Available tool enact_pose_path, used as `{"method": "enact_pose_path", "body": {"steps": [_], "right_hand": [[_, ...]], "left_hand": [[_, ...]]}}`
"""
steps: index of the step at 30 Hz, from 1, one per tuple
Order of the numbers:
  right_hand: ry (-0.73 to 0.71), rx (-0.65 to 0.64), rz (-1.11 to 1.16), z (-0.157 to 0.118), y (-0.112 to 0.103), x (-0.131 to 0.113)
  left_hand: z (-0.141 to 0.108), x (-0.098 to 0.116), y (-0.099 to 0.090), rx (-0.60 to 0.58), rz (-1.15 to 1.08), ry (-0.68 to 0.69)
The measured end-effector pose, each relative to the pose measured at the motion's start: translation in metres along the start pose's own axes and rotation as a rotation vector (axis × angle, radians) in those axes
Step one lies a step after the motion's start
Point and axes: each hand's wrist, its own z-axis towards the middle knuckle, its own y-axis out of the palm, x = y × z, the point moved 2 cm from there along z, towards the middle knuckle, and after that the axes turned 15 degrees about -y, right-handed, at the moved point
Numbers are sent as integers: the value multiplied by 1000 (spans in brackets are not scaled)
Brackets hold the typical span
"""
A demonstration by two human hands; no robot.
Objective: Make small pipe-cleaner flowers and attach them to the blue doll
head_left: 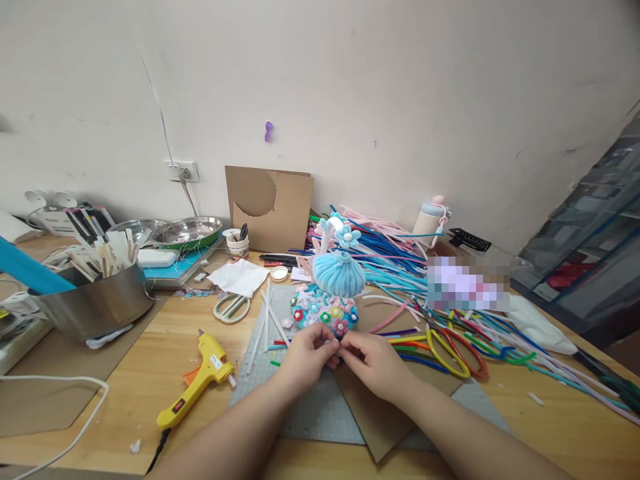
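My left hand point(311, 355) and my right hand point(371, 360) meet fingertip to fingertip over the grey cutting mat point(315, 413). Both are pinched closed; whatever lies between the fingers is too small or hidden to name. Just behind them stands a craft piece made of pipe cleaners: a round base covered with small coloured flowers point(325, 312), a light blue ribbed shell shape point(340, 273) above it, and blue flowers point(347, 236) at the top. My fingers cover part of the base's front edge, and I cannot tell whether they touch it.
A yellow glue gun point(206, 383) lies at left, near white-handled scissors point(232, 309) and glue sticks point(266, 327). Yellow-handled scissors point(450, 353) and many pipe cleaners point(395, 267) spread to the right. A metal pot point(100, 300) holds sticks. Cardboard point(375, 413) lies under my right hand.
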Motion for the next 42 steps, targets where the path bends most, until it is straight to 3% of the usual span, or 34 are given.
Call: {"method": "enact_pose_path", "body": {"steps": [4, 9, 13, 16, 19, 21, 29, 34, 38, 42], "right_hand": [[78, 94, 209, 2, 3, 3], [342, 174, 609, 3, 11, 16], [429, 194, 690, 3, 13, 19], [460, 212, 678, 2, 15, 19], [469, 218, 665, 1, 17, 18], [445, 216, 656, 0, 17, 19], [377, 293, 715, 1, 9, 21], [302, 182, 674, 1, 13, 18], [286, 185, 656, 2, 12, 15], [282, 150, 601, 2, 11, 15]], "left_hand": [[3, -2, 0, -39, -125, -83], [5, -4, 0, -71, -160, -134], [4, -4, 2, -61, -138, -122], [-1, -2, 4, 19, -38, -28], [-5, 1, 5, 93, 92, 78], [-5, 2, 5, 76, 89, 82], [3, 1, -3, 0, -212, -91], [-3, 4, -1, -37, -363, -138], [-4, 6, 0, -82, -372, -172], [-3, 4, 1, -107, -247, -198]]}}
